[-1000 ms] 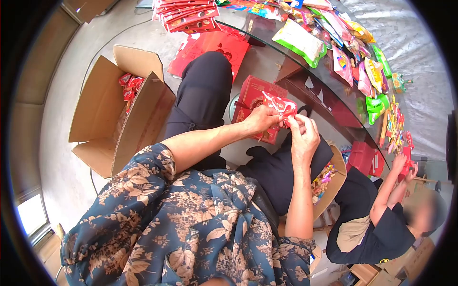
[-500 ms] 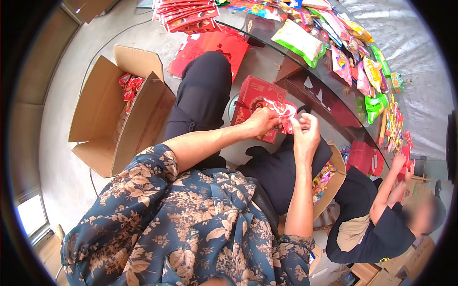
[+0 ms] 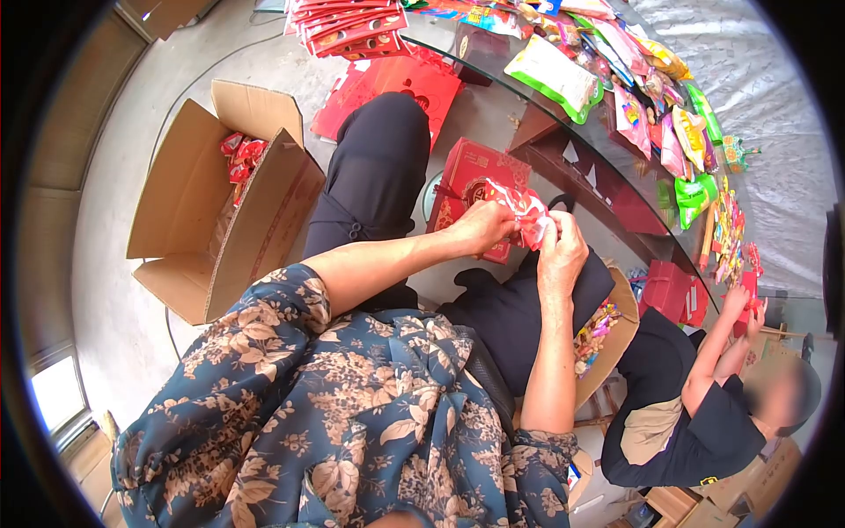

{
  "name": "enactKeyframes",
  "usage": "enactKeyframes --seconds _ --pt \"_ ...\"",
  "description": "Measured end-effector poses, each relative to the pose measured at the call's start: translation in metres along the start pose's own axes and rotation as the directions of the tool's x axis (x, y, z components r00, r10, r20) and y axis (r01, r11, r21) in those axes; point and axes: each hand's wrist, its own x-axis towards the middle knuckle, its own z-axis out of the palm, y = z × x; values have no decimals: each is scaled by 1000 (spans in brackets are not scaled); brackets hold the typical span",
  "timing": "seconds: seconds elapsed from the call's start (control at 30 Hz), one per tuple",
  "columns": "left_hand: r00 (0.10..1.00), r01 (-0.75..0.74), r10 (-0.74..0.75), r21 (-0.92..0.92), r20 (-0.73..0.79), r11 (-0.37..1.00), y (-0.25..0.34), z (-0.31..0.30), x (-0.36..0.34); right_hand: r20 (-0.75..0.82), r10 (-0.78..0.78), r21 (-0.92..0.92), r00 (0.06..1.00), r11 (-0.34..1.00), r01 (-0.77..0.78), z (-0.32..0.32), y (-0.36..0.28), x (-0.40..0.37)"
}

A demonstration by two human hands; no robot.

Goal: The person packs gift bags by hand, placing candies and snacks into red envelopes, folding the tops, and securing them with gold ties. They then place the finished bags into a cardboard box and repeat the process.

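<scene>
A small crumpled red-and-white packet (image 3: 525,214) is held up between my two hands over my lap. My left hand (image 3: 484,227) pinches its left side, fingers closed. On its right edge, thumb and fingers of my right hand (image 3: 563,251) press together, partly hiding the packet. Behind and below it a red gift box (image 3: 480,167) with gold print stands close to my knees. Under my right forearm an open carton (image 3: 623,308) holds many small colourful wrapped candies (image 3: 598,334).
On the left an open cardboard box (image 3: 264,198) contains red packets (image 3: 242,158). A glass table (image 3: 616,172) curves along the right, loaded with snack bags (image 3: 554,75). Flat red printed sheets (image 3: 348,31) are stacked at the top. A co-worker (image 3: 695,414) sits at right, handling something red.
My right hand's fingers have closed in onto the packet's right edge, where before they were more spread. The packet has turned and shows more red. My left hand stays on it.
</scene>
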Motion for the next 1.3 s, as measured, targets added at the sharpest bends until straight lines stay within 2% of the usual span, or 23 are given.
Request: enactKeyframes --seconds 0.17,0.2,0.3,0.37,0.4,0.47,0.5,0.6,0.63,0.7,0.77,0.8,0.9,1.0,1.03,1.1,1.13,1.17,1.2,1.27,1.3 --pt "963 -260 269 301 11 918 -12 7 5 -14 17 34 1000 999 -17 -3 -5 2" --pt "949 -298 314 357 14 885 -11 6 4 8 76 82 997 994 -76 -2 -3 1" --pt "981 -189 192 210 11 959 -6 3 1 78 219 224 973 947 -232 -2 -2 1" --pt "951 -294 307 217 -28 931 -32 11 12 124 284 319 951 896 -310 -7 -12 4" --pt "930 -346 364 222 -46 912 -27 8 11 127 250 302 960 912 -278 -4 -9 1" --pt "975 -214 219 113 -33 970 -18 6 5 132 180 268 975 940 -210 6 0 -5" --pt "989 -142 144 59 -21 988 -10 4 1 106 180 170 978 966 -196 4 -12 -4" --pt "940 -317 334 190 -63 929 -25 10 8 146 291 197 946 928 -316 8 -8 -3" --pt "971 -229 236 155 -30 961 -18 7 5 70 182 193 981 962 -193 9 -10 -3" --pt "998 -47 43 93 53 995 2 2 -5 64 109 162 992 980 -118 8 -12 -2" --pt "981 -189 177 212 75 959 7 3 -9 14 15 127 1000 992 -16 6 -14 -1" --pt "967 -254 239 269 88 929 7 2 -11 14 23 128 1000 991 -25 6 -13 -1" --pt "972 -229 216 173 91 958 -29 18 12 26 31 130 999 991 -34 5 -7 2" --pt "983 53 -16 -205 181 977 -38 20 13 -94 56 158 994 987 -41 5 -4 8" --pt "963 245 -157 -462 220 852 -16 13 1 -163 136 223 977 970 -98 2 -12 9" --pt "963 270 -203 -602 178 752 -5 10 2 -92 294 453 951 863 -223 0 -13 -1" --pt "960 275 -230 -667 157 693 -4 7 3 -40 363 556 931 782 -281 0 -13 -7" --pt "960 278 -213 -693 180 665 -12 4 8 71 456 657 887 648 -385 4 -10 -16" --pt "953 298 -239 -709 186 639 -12 3 8 196 521 677 831 541 -499 10 -5 -24" --pt "936 339 -287 -736 203 586 -9 2 9 392 550 725 737 309 -616 29 7 -39" --pt "944 305 -298 -729 144 612 -8 6 13 491 534 734 689 172 -657 32 3 -40"
